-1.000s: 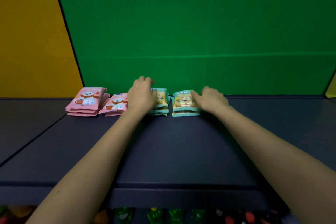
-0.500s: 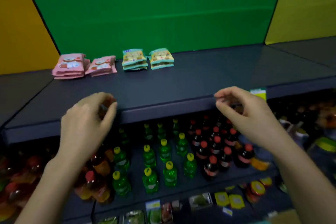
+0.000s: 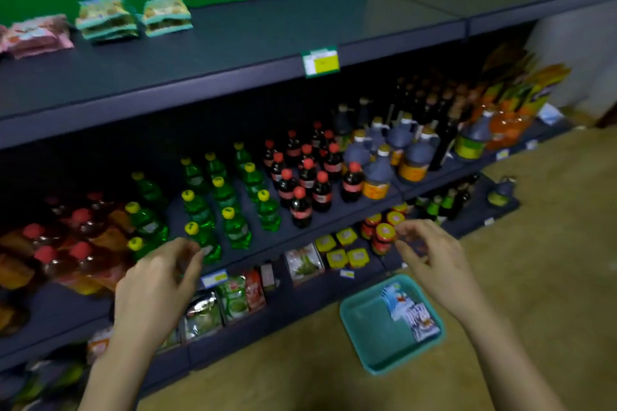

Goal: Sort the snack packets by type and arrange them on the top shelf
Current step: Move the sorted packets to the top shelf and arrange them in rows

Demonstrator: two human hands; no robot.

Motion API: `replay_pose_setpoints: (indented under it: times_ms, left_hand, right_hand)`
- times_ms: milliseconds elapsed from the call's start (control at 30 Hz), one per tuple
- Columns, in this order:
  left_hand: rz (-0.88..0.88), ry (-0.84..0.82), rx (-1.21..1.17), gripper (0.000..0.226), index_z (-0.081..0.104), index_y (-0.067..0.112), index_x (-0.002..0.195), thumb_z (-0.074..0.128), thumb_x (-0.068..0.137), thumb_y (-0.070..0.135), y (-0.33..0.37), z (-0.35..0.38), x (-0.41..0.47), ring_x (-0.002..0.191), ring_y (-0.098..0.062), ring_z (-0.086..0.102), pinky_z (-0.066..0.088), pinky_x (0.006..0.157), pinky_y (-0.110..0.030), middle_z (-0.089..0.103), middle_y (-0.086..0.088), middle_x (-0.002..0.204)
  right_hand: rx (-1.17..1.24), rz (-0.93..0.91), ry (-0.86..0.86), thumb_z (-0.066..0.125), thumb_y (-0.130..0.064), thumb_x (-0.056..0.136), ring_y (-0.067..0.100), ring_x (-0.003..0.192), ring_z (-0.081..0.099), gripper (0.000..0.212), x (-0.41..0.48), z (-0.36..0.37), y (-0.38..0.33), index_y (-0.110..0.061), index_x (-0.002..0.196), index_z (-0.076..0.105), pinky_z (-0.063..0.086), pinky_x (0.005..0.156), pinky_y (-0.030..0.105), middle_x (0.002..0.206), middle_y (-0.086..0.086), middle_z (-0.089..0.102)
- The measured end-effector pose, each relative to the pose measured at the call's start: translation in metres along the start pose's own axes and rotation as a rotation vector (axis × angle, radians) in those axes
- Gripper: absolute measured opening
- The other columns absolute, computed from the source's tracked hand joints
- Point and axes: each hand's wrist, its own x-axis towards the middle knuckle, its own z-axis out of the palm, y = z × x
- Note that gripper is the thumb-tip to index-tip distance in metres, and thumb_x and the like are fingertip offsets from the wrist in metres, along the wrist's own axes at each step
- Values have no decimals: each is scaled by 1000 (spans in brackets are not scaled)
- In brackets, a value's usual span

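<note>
Sorting looks partly done. On the dark grey metal top shelf [image 3: 267,33] a pile of soft pink snack packets [image 3: 38,35] lies at the far left. Just beside it, two low piles of teal-edged snack packets [image 3: 107,18] lie side by side. A few blue-and-white snack packets [image 3: 409,314] lie in the teal plastic tray [image 3: 367,334] on the tan floor, at its right side.

The left grip [image 3: 157,280] and the right grip [image 3: 430,260] hang in the air before the lower shelves. Both are released, fingers loosely bent, with nothing in them. The right grip is the nearer one to the tray and does not touch it.

I judge that the step in hand is fetching the remaining type. The next move calls for reaching down into the tray and grasping the blue-and-white packets. They then need to go on the shelf to the right of the teal piles, as their own group.
</note>
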Motion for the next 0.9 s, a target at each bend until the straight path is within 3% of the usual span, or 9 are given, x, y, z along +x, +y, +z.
replay_pose_setpoints:
  times_ms: [67,200,267,433,667,900]
  left_hand:
    - [-16,-57,1,6,66,19,85,65,84,24,27,23,-20,74,-35,66,35,53,-29,68,-6,75]
    - [-53,-170,-1,6,66,19,85,67,82,23,85,75,-70,73,-34,67,44,55,-34,71,-7,77]
    - [-70,-205,-21,5,64,18,84,66,83,22,115,103,-96,72,-33,67,41,53,-32,70,-6,74]
    - [-193,-320,1,14,62,24,94,55,89,34,176,161,-142,88,-29,66,36,59,-29,69,1,87]
    - [-286,-447,5,17,58,30,101,47,92,38,214,238,-146,92,-20,66,37,63,-25,68,9,94]
    - [-330,-623,78,24,57,26,109,43,93,38,241,347,-110,101,-19,63,47,77,-27,69,6,104]
  right_hand:
    - [28,54,0,55,-20,79,13,84,60,23,-26,-14,33,-12,98,65,47,74,24,92,1,63]
    - [58,137,-70,63,-3,81,16,85,62,21,-72,-42,104,-12,100,65,51,75,30,94,-6,60]
    - [51,149,-123,63,-1,81,17,87,62,23,-87,-56,141,-12,101,65,52,76,32,95,-9,59]
    - [20,215,-220,65,3,77,17,84,62,26,-108,-85,219,-14,96,65,54,75,37,93,-7,60]
    - [-86,364,-397,65,2,71,26,85,65,31,-99,-78,307,-18,95,65,54,73,39,88,1,62]
    - [-142,383,-568,59,-8,82,17,94,62,26,-39,-37,384,-17,106,63,46,77,25,100,0,63]
